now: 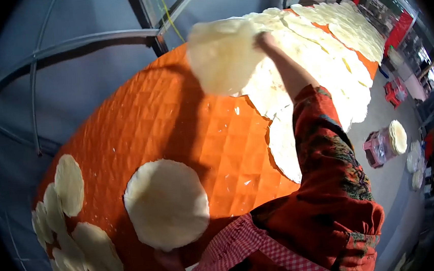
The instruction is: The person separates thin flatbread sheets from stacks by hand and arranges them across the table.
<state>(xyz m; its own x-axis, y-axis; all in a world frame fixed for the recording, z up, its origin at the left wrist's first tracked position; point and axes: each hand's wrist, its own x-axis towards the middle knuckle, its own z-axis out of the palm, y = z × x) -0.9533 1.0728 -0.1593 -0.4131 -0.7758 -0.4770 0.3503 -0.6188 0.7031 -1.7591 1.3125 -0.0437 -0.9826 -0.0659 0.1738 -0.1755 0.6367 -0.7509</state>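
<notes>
My right hand [264, 42], at the end of the outstretched red patterned sleeve, is closed on the edge of a thin round flatbread [225, 58], which hangs blurred above the orange cloth [174, 113]. Low in the view, my left hand [170, 261] is at the bottom edge of a round stack of flatbreads [166, 204]; its fingers are hidden beneath the stack. Many overlapping pale flatbreads [318, 56] cover the cloth beyond and to the right of my right arm.
Several flatbreads [97, 252] lie at the cloth's left end. A metal frame [92, 42] stands behind the table against a grey sheet. On the floor at right, a pink stool [374, 149] stands by a round pale stack [397, 137]; a red stool [392, 94] is farther back.
</notes>
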